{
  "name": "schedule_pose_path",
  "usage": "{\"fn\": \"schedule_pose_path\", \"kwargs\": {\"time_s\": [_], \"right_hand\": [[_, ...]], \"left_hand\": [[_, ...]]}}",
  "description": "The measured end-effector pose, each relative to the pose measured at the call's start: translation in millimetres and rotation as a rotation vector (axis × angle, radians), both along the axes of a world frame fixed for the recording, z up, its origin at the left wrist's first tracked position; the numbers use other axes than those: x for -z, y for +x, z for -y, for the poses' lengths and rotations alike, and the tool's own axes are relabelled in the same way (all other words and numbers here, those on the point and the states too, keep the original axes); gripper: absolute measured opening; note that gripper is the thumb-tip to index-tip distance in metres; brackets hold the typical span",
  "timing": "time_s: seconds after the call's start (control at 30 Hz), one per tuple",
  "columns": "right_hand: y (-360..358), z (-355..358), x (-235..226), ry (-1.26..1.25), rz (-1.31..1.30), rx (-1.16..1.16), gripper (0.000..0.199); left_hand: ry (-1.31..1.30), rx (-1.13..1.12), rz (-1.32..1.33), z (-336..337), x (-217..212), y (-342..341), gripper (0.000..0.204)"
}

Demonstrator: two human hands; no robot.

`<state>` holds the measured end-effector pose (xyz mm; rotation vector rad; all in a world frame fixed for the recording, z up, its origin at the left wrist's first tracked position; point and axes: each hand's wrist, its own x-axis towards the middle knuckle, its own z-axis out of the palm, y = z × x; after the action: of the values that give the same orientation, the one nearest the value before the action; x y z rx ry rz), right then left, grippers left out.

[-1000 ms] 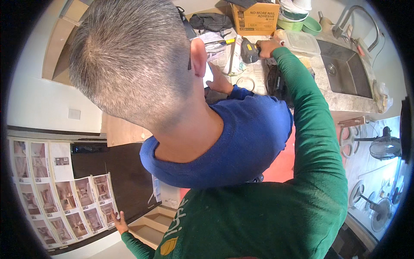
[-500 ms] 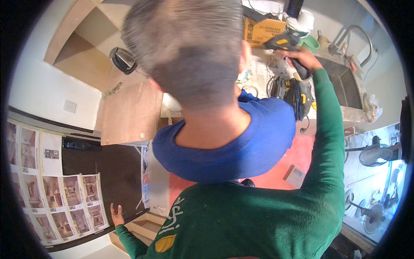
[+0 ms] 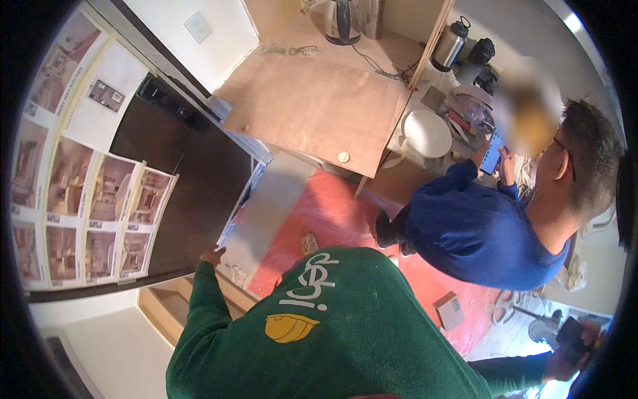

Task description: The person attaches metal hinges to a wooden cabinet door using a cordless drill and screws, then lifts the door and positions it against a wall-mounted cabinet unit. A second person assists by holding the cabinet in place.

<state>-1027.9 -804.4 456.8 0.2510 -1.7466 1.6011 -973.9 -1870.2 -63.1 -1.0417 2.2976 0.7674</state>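
Observation:
My left hand (image 3: 212, 255), at the end of a green sleeve, has its fingers closed at the edge of the dark brown door (image 3: 193, 213). Far to the right and low, my right hand (image 3: 565, 364) is wrapped round a black power tool (image 3: 573, 336); the half-second-old frame shows it as drill-shaped with a yellow patch. The rim of the view cuts off part of this tool. A co-worker in a blue shirt (image 3: 472, 229) stands at the counter to the right, holding a flat blue object (image 3: 492, 153).
Ahead lies a wooden countertop (image 3: 299, 113) with a kettle (image 3: 343, 21) at its back. A white round lid (image 3: 426, 133) and a steel bottle (image 3: 452, 45) stand right of it. Red sheeting (image 3: 319, 219) covers the floor, with a small box (image 3: 449, 311) on it. Photo sheets (image 3: 73, 186) hang at left.
My view has swung left toward the door. My left hand has come to the door edge; my right hand has carried the power tool from over the counter down to the lower right.

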Motion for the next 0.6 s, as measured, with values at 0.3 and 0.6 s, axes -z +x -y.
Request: {"fn": "schedule_pose_path", "kwargs": {"time_s": [0.3,0.6], "right_hand": [[-189,446,123,-0.413,0.656,-0.472,0.056],[-307,526,192,-0.724,0.613,-0.861,0.048]], "left_hand": [[0.295,0.373,-0.437,-82,17,-212,0.064],[0.404,0.144,-0.467,-40,61,-125,0.061]]}}
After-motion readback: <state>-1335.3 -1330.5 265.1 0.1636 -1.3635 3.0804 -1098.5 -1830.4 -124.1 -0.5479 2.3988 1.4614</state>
